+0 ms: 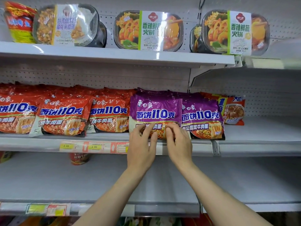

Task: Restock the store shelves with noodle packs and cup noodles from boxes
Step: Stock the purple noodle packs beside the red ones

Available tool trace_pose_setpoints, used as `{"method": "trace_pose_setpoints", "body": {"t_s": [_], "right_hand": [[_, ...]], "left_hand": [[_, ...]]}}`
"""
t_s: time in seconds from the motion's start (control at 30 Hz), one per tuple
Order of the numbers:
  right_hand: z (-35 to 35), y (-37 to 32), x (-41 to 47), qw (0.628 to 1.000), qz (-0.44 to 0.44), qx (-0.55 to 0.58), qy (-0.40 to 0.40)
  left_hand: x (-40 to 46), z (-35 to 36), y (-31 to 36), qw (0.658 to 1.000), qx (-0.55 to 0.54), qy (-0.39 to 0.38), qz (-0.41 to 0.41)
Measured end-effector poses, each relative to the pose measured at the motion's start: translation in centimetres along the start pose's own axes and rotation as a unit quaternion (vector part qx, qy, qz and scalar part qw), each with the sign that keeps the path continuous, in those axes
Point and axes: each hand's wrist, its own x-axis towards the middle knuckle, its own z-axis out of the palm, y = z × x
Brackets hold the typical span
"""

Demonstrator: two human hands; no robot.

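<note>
At the middle shelf's [202,146] front edge, the left hand [140,146] and right hand [179,144] rest loosely spread fingers on the front purple noodle pack [154,111] — light, crinkly, slippery, brittle inside, I'd judge — best held by its sides.

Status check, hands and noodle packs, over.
Both hands, left and right, fingers on front purple plastic noodle pack, middle shelf. Nothing blocking.

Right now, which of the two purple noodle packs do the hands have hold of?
The left purple pack, next to the red packs. Both hands' fingers rest on its lower edge; the right purple pack is untouched.
</note>
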Motion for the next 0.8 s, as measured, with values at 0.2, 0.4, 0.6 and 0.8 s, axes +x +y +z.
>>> {"method": "trace_pose_setpoints", "body": {"t_s": [0.2, 0.4, 0.6, 0.8], "right_hand": [[0.5, 0.4, -0.2, 1.0, 0.005, 0.0, -0.011], [0.6, 0.3, 0.2, 1.0, 0.024, 0.006, -0.012], [1.1, 0.5, 0.8, 1.0, 0.029, -0.001, -0.01], [1.3, 0.3, 1.2, 0.999, 0.04, -0.021, -0.022]], "left_hand": [[0.1, 0.9, 0.0, 0.999, 0.048, 0.0, 0.005], [1.3, 1.3, 0.5, 0.997, 0.075, -0.006, -0.011], [2.8, 1.2, 0.8, 0.994, 0.084, -0.046, -0.053], [3.2, 1.3, 0.3, 0.993, 0.106, -0.046, -0.038]]}}
